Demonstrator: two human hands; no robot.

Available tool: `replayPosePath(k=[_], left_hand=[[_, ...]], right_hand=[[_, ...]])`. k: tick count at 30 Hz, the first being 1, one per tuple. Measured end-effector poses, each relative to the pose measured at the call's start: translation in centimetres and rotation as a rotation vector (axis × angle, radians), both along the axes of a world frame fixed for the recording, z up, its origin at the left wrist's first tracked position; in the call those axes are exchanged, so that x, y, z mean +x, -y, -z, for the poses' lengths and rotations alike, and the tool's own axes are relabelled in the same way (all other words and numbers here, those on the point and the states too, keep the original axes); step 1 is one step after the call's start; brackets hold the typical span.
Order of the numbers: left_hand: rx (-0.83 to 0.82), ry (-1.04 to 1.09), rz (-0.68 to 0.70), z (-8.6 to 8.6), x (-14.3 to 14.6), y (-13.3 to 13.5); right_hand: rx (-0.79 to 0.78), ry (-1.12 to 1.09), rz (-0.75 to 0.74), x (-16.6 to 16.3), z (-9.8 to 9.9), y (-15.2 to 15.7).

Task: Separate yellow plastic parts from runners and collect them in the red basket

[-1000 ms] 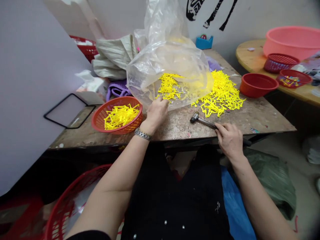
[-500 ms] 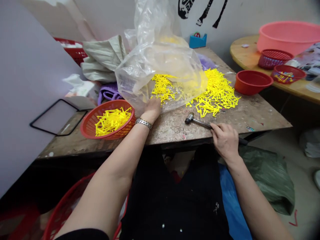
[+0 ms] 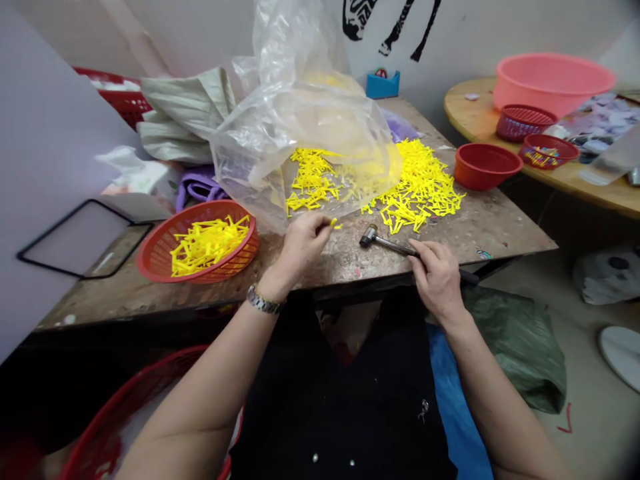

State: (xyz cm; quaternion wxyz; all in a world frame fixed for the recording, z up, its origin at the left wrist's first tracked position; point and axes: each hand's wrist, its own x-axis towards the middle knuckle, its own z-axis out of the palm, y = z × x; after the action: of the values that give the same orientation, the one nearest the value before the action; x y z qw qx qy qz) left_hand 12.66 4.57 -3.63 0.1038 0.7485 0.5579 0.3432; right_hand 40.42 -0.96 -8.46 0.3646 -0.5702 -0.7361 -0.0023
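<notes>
My left hand [image 3: 301,243] pinches a small yellow plastic piece [image 3: 335,223] just above the worn table top [image 3: 480,227], in front of a clear plastic bag [image 3: 305,127]. A heap of yellow plastic pieces [image 3: 415,187] spills from the bag's mouth. My right hand [image 3: 437,277] is closed around the handle of a small metal hammer [image 3: 383,241] that lies on the table near the front edge. An orange mesh basket [image 3: 150,257] with several yellow pieces stands left of my left hand.
A red bowl [image 3: 483,167] sits at the table's right edge. On a round wooden table [image 3: 467,113] behind it stand a pink basin [image 3: 550,80] and two small red baskets. Folded cloth [image 3: 180,117] lies at the back left. A red basket rim [image 3: 115,413] is on the floor by my left arm.
My left hand has drawn back from the bag's mouth toward me, now with a yellow piece pinched in its fingers. My right hand stays on the hammer handle.
</notes>
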Motion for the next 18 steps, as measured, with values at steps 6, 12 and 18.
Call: replayPosePath(k=[6, 12, 18], left_hand=[[-0.155, 0.108, 0.270, 0.5, 4.0, 5.2], [-0.335, 0.252, 0.359, 1.4, 5.3, 6.7], [-0.468, 0.459, 0.408, 1.8, 5.5, 7.4]], right_hand=[[-0.042, -0.265, -0.357, -3.1, -1.9, 2.1], [-0.062, -0.358, -0.430, -3.9, -1.9, 2.9], [-0.218, -0.509, -0.415, -3.7, -2.3, 3.1]])
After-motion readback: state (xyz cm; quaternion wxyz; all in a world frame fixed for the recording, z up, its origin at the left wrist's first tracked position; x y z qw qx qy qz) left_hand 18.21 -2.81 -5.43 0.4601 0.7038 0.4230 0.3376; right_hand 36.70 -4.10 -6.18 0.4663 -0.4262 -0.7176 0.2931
